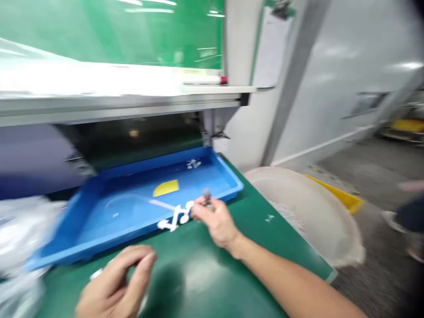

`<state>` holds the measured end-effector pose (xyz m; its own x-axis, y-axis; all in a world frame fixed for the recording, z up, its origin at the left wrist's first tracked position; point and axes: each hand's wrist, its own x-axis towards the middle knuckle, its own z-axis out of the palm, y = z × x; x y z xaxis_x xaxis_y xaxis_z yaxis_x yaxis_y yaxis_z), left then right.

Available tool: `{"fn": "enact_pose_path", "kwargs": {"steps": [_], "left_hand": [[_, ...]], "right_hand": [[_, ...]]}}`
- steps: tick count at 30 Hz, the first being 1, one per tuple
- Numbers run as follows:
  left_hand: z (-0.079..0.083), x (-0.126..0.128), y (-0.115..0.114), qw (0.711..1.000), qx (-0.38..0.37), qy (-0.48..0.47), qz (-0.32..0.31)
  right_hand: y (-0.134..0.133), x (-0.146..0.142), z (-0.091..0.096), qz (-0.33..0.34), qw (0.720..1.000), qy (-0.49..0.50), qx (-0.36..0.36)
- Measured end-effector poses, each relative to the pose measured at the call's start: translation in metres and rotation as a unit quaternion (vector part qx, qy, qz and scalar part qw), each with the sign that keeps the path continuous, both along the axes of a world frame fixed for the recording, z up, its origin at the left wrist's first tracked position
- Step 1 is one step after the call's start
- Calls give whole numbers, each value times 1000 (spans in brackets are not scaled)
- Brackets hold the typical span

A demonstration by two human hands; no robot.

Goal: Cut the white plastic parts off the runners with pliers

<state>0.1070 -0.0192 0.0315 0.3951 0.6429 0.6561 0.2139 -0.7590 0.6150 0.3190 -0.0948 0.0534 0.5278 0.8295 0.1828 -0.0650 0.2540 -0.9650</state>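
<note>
My right hand (217, 221) pinches a small grey part (207, 196) just above the rim of a blue tray (99, 244), beside some white plastic pieces (174, 218). My left hand (115, 282), curled and blurred, hovers over the green mat (251, 256).

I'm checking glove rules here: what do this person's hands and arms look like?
The left hand and right hand are bare, with no gloves. The right forearm is bare too, with no sleeve in view. No watch or bracelet shows on it, though blur hides fine detail.
</note>
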Motion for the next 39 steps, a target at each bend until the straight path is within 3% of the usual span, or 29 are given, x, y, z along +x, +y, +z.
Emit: {"fn": "enact_pose_path", "kwargs": {"steps": [3, 6, 12, 14, 17, 19, 22, 25, 32, 39], "left_hand": [[-5, -6, -5, 997, -70, 20, -31], [-14, 3, -4, 983, -167, 23, -73], [-14, 1, -5, 978, -114, 99, -145], [-14, -2, -3, 972, -131, 119, -157], [-13, -6, -1, 965, -216, 74, -126], [-12, -7, 0, 961, -252, 25, -108], [-9, -8, -1, 967, -230, 6, -107], [-7, -7, -3, 974, -186, 34, -126], [-9, -5, -7, 983, -111, 48, -140], [-7, -5, -9, 981, -105, 47, -155]], "right_hand": [[3, 1, -13, 22, 999, 48, 11], [1, -2, -21, 49, 999, 12, -11], [-9, -2, -25, 96, 989, -94, -67], [-12, -2, -22, 89, 984, -134, -76], [-16, -3, -13, 80, 961, -251, -80], [-17, -5, -9, 90, 927, -355, -79], [-17, -11, -14, 112, 869, -469, -108], [-15, -16, -23, 120, 836, -518, -136], [-16, -15, -30, 99, 817, -558, -107], [-16, -14, -30, 93, 808, -575, -90]]}}
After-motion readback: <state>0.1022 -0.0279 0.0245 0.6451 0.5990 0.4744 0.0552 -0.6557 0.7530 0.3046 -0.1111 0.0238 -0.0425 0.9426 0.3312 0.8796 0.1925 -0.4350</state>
